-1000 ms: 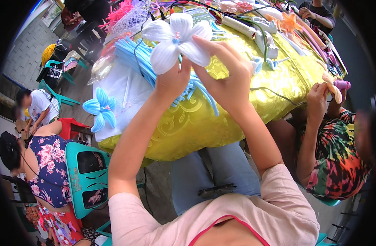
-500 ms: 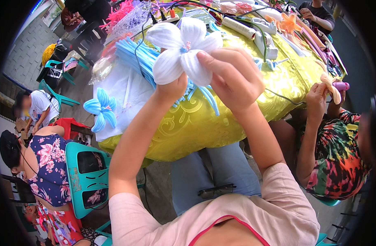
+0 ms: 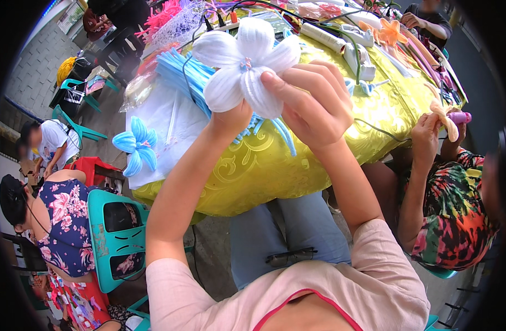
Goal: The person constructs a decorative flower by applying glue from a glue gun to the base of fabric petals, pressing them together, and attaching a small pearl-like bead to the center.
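Note:
A white fuzzy five-petal flower [image 3: 225, 85] with a small pink-and-blue centre is held up in the upper middle. My left hand [image 3: 229, 118] is closed beneath it, largely behind the petals, holding it from below. My right hand [image 3: 319, 105] has its thumb pressed on the lower right petal, with the fingers curled round behind. A bundle of light blue fuzzy stems [image 3: 181, 80] lies behind the flower. A blue flower [image 3: 137, 146] rests at the left on a white sheet [image 3: 159, 168].
The yellow cloth-covered table [image 3: 313, 182] carries cords, power strips [image 3: 363, 63], pink pieces and an orange flower [image 3: 391, 33]. A person at the right [image 3: 451, 209] holds a peach piece and a purple tool. Other people [image 3: 60, 220] and teal chairs [image 3: 106, 243] are at the left.
The white flower has shifted a little right and turned slightly. My right hand has moved right and down, its thumb now on the lower right petal and its fingers more curled.

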A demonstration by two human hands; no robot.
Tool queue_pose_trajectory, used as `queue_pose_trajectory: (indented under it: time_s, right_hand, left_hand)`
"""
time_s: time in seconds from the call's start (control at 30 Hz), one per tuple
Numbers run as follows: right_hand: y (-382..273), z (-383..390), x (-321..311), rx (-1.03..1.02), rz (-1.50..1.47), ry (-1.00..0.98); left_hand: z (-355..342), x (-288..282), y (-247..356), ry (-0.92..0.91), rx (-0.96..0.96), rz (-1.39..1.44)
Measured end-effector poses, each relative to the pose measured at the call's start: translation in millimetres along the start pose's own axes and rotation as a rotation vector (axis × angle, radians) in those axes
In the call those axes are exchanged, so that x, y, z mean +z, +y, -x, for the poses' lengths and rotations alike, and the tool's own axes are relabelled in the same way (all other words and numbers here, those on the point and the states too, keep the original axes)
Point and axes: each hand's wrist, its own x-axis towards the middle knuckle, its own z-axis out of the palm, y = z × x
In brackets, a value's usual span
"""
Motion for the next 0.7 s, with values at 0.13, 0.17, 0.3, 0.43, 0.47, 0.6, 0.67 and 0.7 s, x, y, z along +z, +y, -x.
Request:
queue_pose_trajectory:
  time_s: [0.13,0.17,0.3,0.43,0.47,0.6,0.67,0.7]
  right_hand:
    - [-1.4,-0.4,-2.6,0.066,-0.014,-0.051]
    - [-2.7,0.4,-1.8,0.165,-0.034,-0.041]
    - [-27.3,8.4,-6.0,0.665,-0.286,0.011]
    - [-47.9,15.2,-10.7,1.172,-0.894,0.056]
    - [-47.5,12.4,-13.4,1.316,-1.1,0.07]
    - [-40.8,-10.9,-22.5,1.655,-1.318,0.079]
    - [-35.6,-14.1,-20.2,1.707,-1.192,0.013]
    - [-32.2,-15.1,-21.4,1.676,-1.153,-0.013]
  left_hand:
    - [3.3,5.1,-7.9,0.077,-0.006,-0.001]
    - [2.3,4.8,-7.6,0.096,-0.007,-0.003]
    - [0.5,1.3,-6.7,0.244,0.053,-0.164]
    - [4.5,-1.9,-13.6,0.243,0.042,-0.085]
    - [5.5,-4.1,-15.4,0.205,0.021,-0.074]
    - [0.9,-1.2,-12.5,0.123,-0.035,0.071]
    - [-9.5,-0.2,3.9,0.108,-0.153,0.338]
    - [-11.0,0.7,4.0,0.085,-0.162,0.391]
